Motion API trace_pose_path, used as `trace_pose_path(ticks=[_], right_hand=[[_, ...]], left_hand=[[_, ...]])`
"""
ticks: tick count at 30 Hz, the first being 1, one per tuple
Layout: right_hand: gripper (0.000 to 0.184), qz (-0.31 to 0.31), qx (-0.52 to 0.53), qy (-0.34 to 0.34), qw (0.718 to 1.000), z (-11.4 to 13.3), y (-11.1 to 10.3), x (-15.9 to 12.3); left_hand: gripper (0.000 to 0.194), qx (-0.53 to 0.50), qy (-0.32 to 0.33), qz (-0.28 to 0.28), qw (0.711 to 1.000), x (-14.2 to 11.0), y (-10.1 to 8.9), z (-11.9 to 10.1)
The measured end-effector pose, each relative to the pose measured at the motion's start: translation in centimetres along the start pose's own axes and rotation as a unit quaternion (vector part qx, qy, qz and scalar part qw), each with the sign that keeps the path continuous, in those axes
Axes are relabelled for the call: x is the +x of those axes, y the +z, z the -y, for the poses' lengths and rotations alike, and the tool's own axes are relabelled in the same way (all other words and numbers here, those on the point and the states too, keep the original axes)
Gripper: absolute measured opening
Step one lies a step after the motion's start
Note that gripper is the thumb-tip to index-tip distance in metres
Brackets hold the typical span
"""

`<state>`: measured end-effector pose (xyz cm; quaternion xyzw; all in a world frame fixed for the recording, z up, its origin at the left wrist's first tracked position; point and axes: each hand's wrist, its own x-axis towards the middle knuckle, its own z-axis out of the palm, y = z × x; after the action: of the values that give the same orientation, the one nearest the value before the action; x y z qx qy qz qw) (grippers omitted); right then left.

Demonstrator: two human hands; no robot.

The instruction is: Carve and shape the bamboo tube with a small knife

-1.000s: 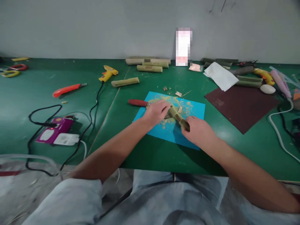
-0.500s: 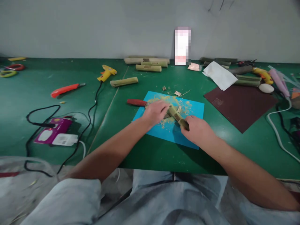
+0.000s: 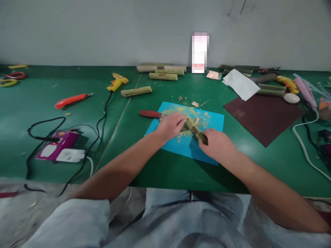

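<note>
Over a blue sheet, a short bamboo tube with rectangular notches cut in it slants between both hands. My left hand is closed at its far end, its fingertips pressed to the bamboo. Around the near end, my right hand is wrapped, leaving the dark hollow opening partly visible. A red-handled tool lies just beyond my left hand, its working end partly hidden. Bamboo shavings and small chips are scattered on the sheet, with another chip past its far edge.
More bamboo pieces lie toward the wall. On the left are a yellow glue gun, a red-orange cutter, a purple power strip and black cords. A brown sheet, white paper and a white egg-shaped object lie right.
Both hands keep hold of the bamboo tube in nearly the same pose. The whole view has shifted slightly.
</note>
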<state>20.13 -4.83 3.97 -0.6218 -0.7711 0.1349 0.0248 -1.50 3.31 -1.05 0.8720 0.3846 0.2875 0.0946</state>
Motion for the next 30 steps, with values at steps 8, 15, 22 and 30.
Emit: trace_pose_path(ticks=[8, 15, 22, 30], right_hand=[[0.018, -0.001, 0.008, -0.001, 1.000, -0.11, 0.05, 0.00], [0.019, 0.003, 0.008, 0.004, 1.000, -0.08, -0.02, 0.06], [0.021, 0.002, 0.001, -0.003, 1.000, -0.11, 0.06, 0.06], [0.020, 0.005, -0.002, 0.001, 1.000, -0.10, 0.02, 0.03]], left_hand=[[0.025, -0.017, 0.003, 0.014, 1.000, 0.04, -0.16, 0.12], [0.025, -0.005, -0.002, 0.021, 1.000, -0.19, 0.01, 0.22], [0.029, 0.005, 0.010, 0.030, 0.999, -0.07, -0.12, 0.38], [0.028, 0.002, 0.022, 0.033, 0.999, -0.19, -0.03, -0.05]])
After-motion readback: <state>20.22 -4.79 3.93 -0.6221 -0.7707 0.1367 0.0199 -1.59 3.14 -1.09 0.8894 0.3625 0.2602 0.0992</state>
